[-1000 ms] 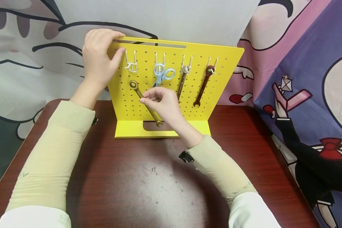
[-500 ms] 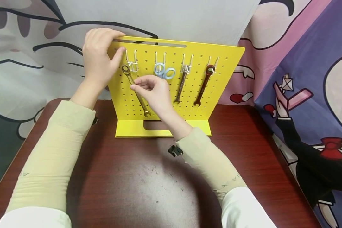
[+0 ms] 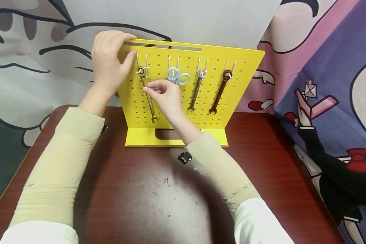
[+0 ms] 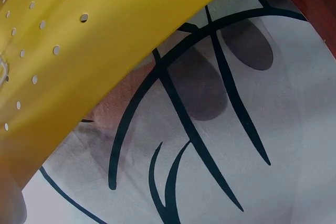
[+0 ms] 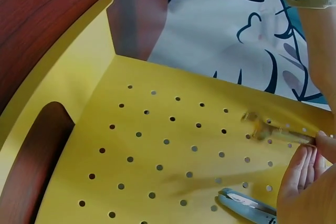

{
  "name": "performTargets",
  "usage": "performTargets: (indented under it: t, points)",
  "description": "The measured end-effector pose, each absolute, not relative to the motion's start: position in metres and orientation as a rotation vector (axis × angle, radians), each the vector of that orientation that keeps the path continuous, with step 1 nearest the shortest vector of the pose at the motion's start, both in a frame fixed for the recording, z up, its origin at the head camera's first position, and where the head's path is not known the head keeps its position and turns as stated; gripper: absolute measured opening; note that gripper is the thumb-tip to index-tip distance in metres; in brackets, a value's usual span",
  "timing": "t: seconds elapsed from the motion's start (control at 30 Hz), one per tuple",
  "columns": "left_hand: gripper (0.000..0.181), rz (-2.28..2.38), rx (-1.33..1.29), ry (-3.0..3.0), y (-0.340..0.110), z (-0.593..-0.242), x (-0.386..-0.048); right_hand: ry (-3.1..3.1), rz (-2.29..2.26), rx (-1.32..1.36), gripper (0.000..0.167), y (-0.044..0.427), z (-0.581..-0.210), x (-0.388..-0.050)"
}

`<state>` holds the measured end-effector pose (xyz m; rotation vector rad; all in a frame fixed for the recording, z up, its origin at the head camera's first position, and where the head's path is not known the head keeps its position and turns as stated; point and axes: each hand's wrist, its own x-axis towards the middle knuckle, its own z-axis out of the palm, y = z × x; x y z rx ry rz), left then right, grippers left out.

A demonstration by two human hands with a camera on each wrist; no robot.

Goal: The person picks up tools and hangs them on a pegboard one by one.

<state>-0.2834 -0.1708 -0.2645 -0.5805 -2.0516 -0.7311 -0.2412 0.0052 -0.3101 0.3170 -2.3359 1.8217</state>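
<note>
My right hand (image 3: 169, 96) pinches a gold combination wrench (image 3: 149, 101) between thumb and fingertips, at its upper shaft. The wrench hangs almost upright, ring end up, with the ring at the leftmost white hook (image 3: 147, 61) and the hook's tip showing in the ring. In the right wrist view the gold wrench's (image 5: 283, 134) open end looks blurred. My left hand (image 3: 109, 56) grips the upper left corner of the yellow pegboard (image 3: 177, 101), thumb on the front, fingers over the top edge. Blue-handled scissors (image 3: 183, 78) hang right beside my right hand, their blades hidden behind it.
A silver wrench (image 3: 196, 91) and a dark red wrench (image 3: 220, 91) hang on hooks farther right. The pegboard's base stands on a dark red wooden table (image 3: 158, 189). Printed cloth (image 3: 201, 20) hangs behind and at the right.
My right hand has carried the gold wrench up and left, and its ring end has come to the leftmost hook. The wrench hangs steeper now. My left hand stays on the pegboard.
</note>
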Motion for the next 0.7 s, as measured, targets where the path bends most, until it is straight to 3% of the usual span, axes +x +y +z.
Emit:
performTargets:
  t: [0.23,0.7]
  points:
    - [0.03,-0.741,-0.574,-2.045,-0.1696,-0.2646,-0.2831,-2.299,1.849,0.199,0.018,-0.0028,-0.3137,-0.2504]
    - [0.03,-0.731,-0.587,-2.036,-0.17,-0.2642,-0.2831,-2.331,1.777,0.283,0.023,-0.0027,-0.3202,-0.2501]
